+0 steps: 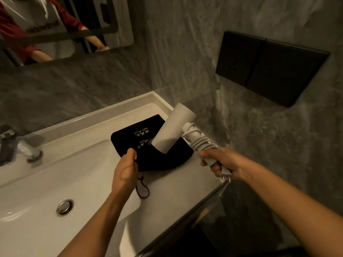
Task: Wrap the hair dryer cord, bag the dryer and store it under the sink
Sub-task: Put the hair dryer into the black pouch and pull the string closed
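A white hair dryer (173,129) is held above the right end of the counter, barrel pointing down-left. Its cord (201,143) is wound around the handle, and the plug (226,174) sticks out below my right hand (221,163), which grips the handle. A black drawstring bag (135,143) with gold lettering lies flat on the counter beneath the dryer. My left hand (126,169) pinches the bag's near left edge. The bag's dark drawstring loop (143,188) trails toward the basin.
The white sink basin (37,182) with a chrome drain (64,206) fills the left. A faucet (11,143) stands at far left. A mirror (55,25) hangs on the grey wall, and a black wall panel (269,67) sits at right. The counter's front edge (185,216) drops to dark space below.
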